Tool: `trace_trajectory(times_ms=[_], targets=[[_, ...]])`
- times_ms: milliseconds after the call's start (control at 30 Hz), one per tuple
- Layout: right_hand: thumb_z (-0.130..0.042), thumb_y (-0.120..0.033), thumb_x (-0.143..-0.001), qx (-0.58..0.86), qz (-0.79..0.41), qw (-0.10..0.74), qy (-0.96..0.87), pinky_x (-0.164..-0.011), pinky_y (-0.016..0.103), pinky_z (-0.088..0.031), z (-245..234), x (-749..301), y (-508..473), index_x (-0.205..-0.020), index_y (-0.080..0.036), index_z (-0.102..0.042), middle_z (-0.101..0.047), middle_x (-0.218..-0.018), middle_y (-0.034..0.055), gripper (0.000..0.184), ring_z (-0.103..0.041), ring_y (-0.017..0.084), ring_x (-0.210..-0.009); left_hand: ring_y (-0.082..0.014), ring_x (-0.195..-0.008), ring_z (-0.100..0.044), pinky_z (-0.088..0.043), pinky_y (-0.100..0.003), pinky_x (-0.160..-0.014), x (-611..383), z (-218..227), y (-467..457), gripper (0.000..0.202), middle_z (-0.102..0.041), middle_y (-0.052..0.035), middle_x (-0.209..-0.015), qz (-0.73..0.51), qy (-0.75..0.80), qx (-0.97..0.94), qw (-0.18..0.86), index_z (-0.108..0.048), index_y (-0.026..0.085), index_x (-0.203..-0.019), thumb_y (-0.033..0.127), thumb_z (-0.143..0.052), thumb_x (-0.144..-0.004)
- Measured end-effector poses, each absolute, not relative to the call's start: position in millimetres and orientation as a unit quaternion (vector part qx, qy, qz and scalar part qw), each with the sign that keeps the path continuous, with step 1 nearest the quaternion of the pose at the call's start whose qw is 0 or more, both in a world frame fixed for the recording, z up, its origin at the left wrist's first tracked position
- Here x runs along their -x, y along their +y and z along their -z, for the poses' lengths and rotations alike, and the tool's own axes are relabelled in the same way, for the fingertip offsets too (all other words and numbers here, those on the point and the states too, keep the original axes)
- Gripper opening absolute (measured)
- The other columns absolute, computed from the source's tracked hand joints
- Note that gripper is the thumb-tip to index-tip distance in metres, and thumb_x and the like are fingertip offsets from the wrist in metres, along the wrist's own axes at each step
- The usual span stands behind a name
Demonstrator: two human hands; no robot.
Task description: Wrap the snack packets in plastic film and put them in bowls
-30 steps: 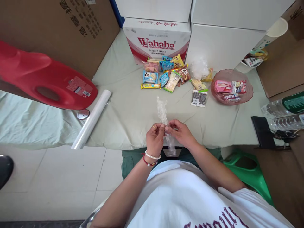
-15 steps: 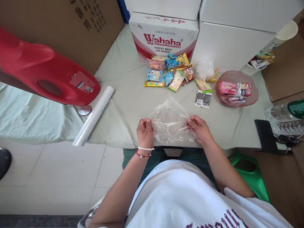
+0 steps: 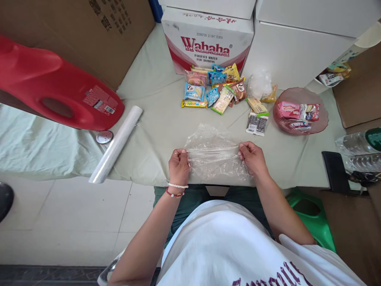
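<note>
A clear plastic bag (image 3: pixel 214 157) is stretched flat between my two hands, just above the near edge of the pale green cloth-covered table (image 3: pixel 154 127). My left hand (image 3: pixel 178 166), with bead bracelets at the wrist, is closed on the bag's left edge. My right hand (image 3: pixel 252 158) pinches its right edge. Beyond the bag lies a pile of snack packets (image 3: pixel 214 88). A pink glass bowl (image 3: pixel 300 111) with packets in it sits to the right.
A roll of clear film (image 3: pixel 116 143) and a small metal lid (image 3: pixel 104 137) lie at the left by a red jug (image 3: pixel 56 95). Cardboard boxes, one marked Wahaha (image 3: pixel 208 41), stand behind. Water bottles (image 3: pixel 357 151) and a black object (image 3: pixel 335 171) are at right, a green stool (image 3: pixel 312 216) below.
The bag was a twisted strip held between my hands close together; my hands have drawn apart and spread it wide and taut.
</note>
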State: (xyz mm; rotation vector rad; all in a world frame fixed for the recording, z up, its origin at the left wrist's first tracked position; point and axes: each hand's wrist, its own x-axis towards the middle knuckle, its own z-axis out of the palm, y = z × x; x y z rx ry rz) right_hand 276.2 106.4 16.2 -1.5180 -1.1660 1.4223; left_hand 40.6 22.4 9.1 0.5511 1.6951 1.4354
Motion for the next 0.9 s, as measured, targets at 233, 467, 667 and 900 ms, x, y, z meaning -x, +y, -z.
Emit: trace_trajectory(times_ms=[233,467,667,900], targets=[[-0.06,-0.056,-0.095,0.601,-0.431,0.373,-0.56,-0.056,0.03,-0.044,-8,-286,99,-0.089,-0.025,-0.062,-0.062,-0.065,-0.0033,0.031,-0.053,0.016,-0.053,-0.0138,-0.077,-0.065,-0.05,-0.026,-0.061,-23,-20,28,0.025,-0.061,-0.0014,-0.096,-0.539,0.733,-0.195,0.366,-0.052,0.023,-0.103,0.035,-0.066,-0.086],[-0.054,-0.058,-0.098,0.6,-0.384,0.347,-0.61,-0.059,0.031,-0.046,-4,-279,91,-0.095,-0.026,-0.063,-0.064,-0.068,-0.002,0.033,-0.059,0.018,-0.056,-0.0274,-0.12,-0.062,-0.048,-0.046,-0.105,-50,-51,36,0.017,-0.067,-0.0107,-0.112,-0.392,0.682,-0.607,0.109,-0.063,0.022,-0.109,0.026,-0.055,-0.095],[-0.05,-0.057,-0.1,0.603,-0.349,0.348,-0.628,-0.063,0.033,-0.047,-3,-287,92,-0.097,-0.025,-0.062,-0.064,-0.069,-0.0009,0.034,-0.06,0.019,-0.057,-0.0359,-0.142,-0.051,-0.027,-0.063,-0.122,-64,-27,58,0.039,-0.059,-0.0191,-0.149,-0.159,0.671,-0.71,0.145,-0.065,0.02,-0.129,0.022,-0.056,-0.091],[-0.054,-0.064,-0.096,0.621,-0.368,0.37,-0.585,-0.06,0.03,-0.042,1,-310,100,-0.09,-0.025,-0.062,-0.058,-0.067,-0.0023,0.04,-0.053,0.018,-0.058,-0.0291,-0.113,-0.067,-0.044,-0.046,-0.101,-35,-12,28,0.027,-0.076,-0.0109,-0.116,-0.237,0.684,-0.671,0.162,-0.072,0.023,-0.102,0.037,-0.048,-0.1]])
